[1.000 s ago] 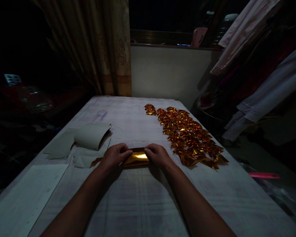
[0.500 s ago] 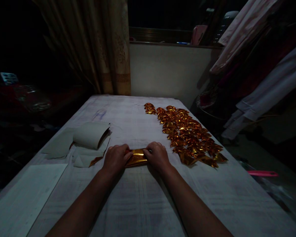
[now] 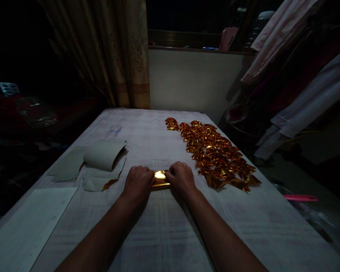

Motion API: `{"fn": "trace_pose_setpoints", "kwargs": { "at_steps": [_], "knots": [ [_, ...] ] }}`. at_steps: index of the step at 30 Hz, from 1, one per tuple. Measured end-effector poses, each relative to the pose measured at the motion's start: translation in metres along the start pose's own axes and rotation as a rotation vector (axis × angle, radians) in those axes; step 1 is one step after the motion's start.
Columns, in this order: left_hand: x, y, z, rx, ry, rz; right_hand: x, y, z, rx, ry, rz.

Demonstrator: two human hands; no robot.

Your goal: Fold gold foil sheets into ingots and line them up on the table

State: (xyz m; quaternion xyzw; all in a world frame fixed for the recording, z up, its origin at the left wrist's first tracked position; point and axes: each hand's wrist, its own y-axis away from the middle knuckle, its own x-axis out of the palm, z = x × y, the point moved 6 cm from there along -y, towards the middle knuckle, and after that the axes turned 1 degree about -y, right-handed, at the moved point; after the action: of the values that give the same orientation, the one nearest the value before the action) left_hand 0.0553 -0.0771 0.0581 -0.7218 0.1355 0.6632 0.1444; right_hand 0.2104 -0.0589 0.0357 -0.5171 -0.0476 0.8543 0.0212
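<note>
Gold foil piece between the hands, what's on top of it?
The left hand and right hand press on the gold foil piece. Only its shiny middle shows; its ends are hidden under them.

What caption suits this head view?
Left hand and right hand pinch gold foil on a table beside folded foil pieces.

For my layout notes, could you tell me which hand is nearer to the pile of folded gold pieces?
Right. The right hand rests just left of the pile, gripping the gold foil sheet; the left hand grips that sheet's far end, farther left.
</note>
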Motion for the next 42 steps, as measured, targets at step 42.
{"fn": "trace_pose_setpoints", "kwargs": {
  "at_steps": [42],
  "knots": [
    [0.007,0.027,-0.001,0.006,0.113,-0.031,0.005,0.037,-0.01,-0.165,-0.158,0.112]
  ]
}}
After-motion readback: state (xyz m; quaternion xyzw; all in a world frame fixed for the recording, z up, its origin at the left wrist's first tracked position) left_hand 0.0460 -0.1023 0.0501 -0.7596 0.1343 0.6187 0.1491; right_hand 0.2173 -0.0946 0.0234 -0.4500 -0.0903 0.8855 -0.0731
